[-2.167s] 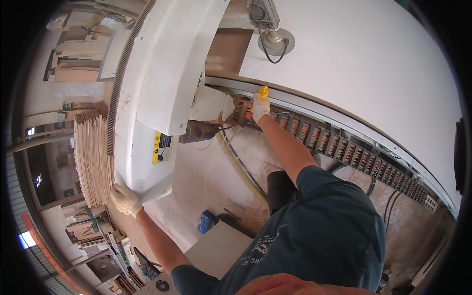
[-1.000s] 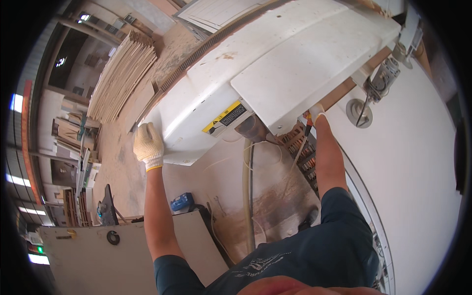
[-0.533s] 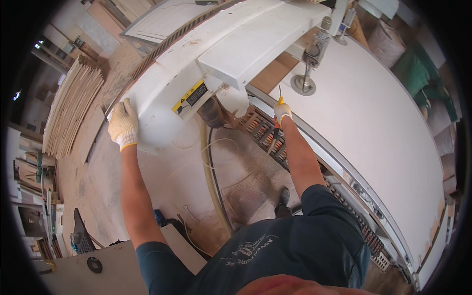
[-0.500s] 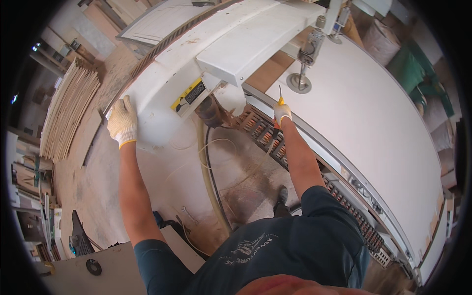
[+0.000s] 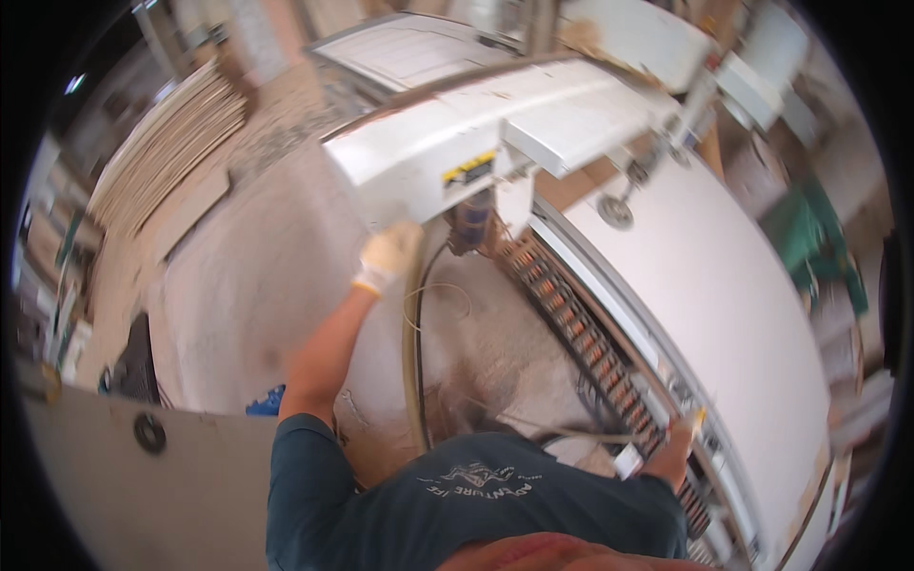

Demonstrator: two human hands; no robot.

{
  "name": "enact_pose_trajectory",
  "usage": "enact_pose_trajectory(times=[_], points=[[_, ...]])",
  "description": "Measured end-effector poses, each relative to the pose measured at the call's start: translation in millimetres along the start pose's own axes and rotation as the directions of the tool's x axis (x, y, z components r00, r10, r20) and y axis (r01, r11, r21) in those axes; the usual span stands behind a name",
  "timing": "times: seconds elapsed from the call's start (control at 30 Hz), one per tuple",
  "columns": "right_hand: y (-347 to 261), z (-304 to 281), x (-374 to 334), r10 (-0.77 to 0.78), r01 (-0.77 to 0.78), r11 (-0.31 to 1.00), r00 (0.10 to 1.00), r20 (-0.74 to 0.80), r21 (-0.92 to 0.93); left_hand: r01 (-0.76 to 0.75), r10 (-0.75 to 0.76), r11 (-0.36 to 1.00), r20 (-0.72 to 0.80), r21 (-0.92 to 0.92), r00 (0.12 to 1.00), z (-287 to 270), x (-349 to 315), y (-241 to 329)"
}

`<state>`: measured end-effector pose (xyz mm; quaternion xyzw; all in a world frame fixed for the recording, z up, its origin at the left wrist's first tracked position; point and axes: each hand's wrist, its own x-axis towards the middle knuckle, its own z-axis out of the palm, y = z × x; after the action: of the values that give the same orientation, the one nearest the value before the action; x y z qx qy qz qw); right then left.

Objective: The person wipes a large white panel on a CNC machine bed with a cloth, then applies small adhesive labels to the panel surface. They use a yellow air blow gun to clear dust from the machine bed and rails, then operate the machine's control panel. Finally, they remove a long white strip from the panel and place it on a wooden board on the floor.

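Observation:
My left hand (image 5: 388, 257), in a pale knitted glove, is just below the near end of a white machine beam (image 5: 419, 190). Motion smears its fingers, and I cannot tell whether it touches the beam or hose. My right hand (image 5: 684, 428), also gloved, is low at the right by the long edge of the machine bed. It is closed on an air blow gun, of which only a blurred yellow part (image 5: 700, 417) shows. A thin pale air hose (image 5: 571, 431) leads toward that hand. A white panel (image 5: 724, 276) lies on the bed beside it.
A cable chain (image 5: 581, 333) runs along the bed. A thick tan hose (image 5: 411, 352) and black cable hang from the beam to the floor. Stacked thin boards (image 5: 171, 143) stand far left. A grey board with a black ring (image 5: 149, 433) is at lower left.
My right hand has come back toward my body along the bed's edge with the blow gun. My left hand has left the beam's end and moved right and lower. The view has shifted.

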<state>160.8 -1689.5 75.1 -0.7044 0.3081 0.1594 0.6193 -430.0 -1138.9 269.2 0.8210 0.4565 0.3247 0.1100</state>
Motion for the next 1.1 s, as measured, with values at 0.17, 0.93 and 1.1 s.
enact_pose_trajectory(times=[0.17, 0.93, 1.1], points=[[13, -11, 27, -0.02, 0.023, 0.986, 1.0, 0.02, -0.163, 0.448, -0.404, 0.893, 0.351, -0.05, 0.845, 56, -187, -68], [134, 486, -305, -0.442, 0.639, 0.34, 0.756, 0.482, -0.69, 0.192, -0.354, 0.898, 0.391, 0.395, 0.849, 26, -430, -421], [233, 459, -396, -0.523, 0.525, 0.419, 0.806, 0.276, -0.741, 0.156, -0.505, 0.857, 0.744, 0.491, 0.438, -37, -333, -615]])
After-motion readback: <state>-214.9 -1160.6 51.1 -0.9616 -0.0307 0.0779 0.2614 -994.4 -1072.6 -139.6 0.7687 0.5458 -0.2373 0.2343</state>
